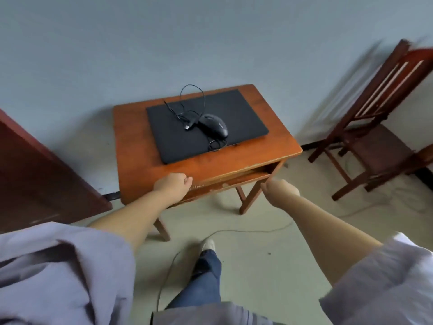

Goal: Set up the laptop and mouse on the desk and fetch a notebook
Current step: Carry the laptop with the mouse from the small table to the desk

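A closed black laptop [206,125] lies flat on a small orange-brown wooden desk [136,165] against the grey wall. A black wired mouse [213,125] rests on the laptop's lid, its cable looped beside it with the USB plug loose. My left hand [172,182] is at the desk's front edge, fingers curled, touching the wood. My right hand [280,191] hovers with curled fingers in front of the desk's front right leg, holding nothing. No notebook is in view. An open shelf runs under the desktop.
A dark wooden chair [375,127] stands to the right by the wall. A dark red-brown cabinet [39,174] fills the left. A thin cable [234,232] trails across the pale floor near my foot [208,245].
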